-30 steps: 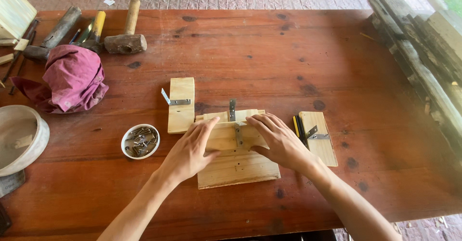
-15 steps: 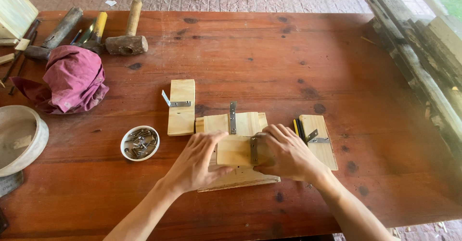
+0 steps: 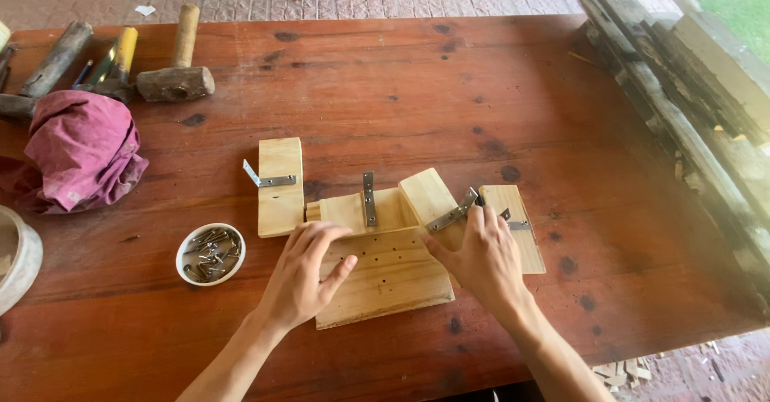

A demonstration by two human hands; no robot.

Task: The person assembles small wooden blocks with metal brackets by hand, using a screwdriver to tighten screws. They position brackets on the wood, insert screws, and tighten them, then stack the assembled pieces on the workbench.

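A flat pale wooden board (image 3: pixel 385 278) with small holes lies on the red-brown table (image 3: pixel 417 97). My left hand (image 3: pixel 305 274) rests on its left part, fingers spread. My right hand (image 3: pixel 481 257) presses at its right edge, touching a small wooden block (image 3: pixel 429 197) that carries a metal bracket (image 3: pixel 451 213). Another block (image 3: pixel 353 209) with an upright metal strip (image 3: pixel 368 199) lies behind the board. A further block (image 3: pixel 513 225) with a bracket sits right of my right hand. A separate block (image 3: pixel 281 185) with a bracket lies to the left.
A white bowl of screws (image 3: pixel 210 253) stands left of my left hand. A maroon cloth (image 3: pixel 80 149), a mallet (image 3: pixel 176 77) and other hammers (image 3: pixel 48 73) lie at the far left. A round pale dish (image 3: pixel 16 257) sits at the left edge. Stacked timber (image 3: pixel 690 97) runs along the right.
My hands have drawn back toward me off the blocks. The small block with its bracket now shows, turned at an angle, and the holed board is uncovered.
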